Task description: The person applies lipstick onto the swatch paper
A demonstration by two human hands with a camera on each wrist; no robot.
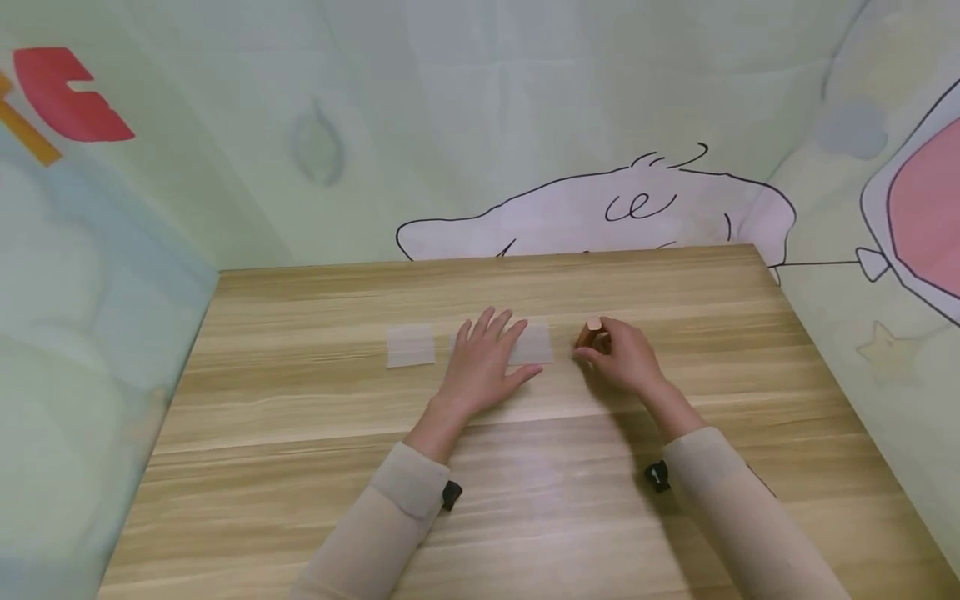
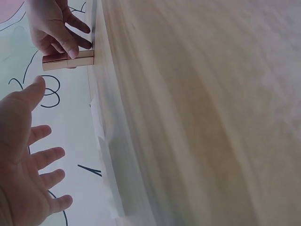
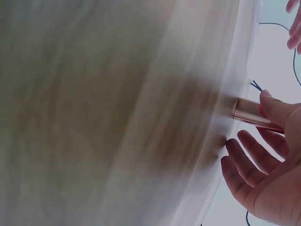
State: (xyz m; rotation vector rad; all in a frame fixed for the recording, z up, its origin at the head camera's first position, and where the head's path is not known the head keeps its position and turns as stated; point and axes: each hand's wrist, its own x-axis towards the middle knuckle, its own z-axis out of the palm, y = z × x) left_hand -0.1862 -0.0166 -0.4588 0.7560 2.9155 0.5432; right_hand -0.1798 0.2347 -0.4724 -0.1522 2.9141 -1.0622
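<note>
A shiny copper-coloured lipstick tube stands upright at the tabletop, with a seam around its middle in the left wrist view. My right hand pinches it between thumb and index finger, the other fingers loosely bent beside it. In the right wrist view the lower end of the lipstick tube is right at the wood. My left hand hovers over thin white squares with its fingers spread and straight, holding nothing. One white square shows to the right of that hand, and another piece lies mostly hidden beneath it.
A separate white square lies to the left of the hands. The wood-grain table meets a printed cloth backdrop along its back edge. Each sleeve has a black wrist device at its cuff.
</note>
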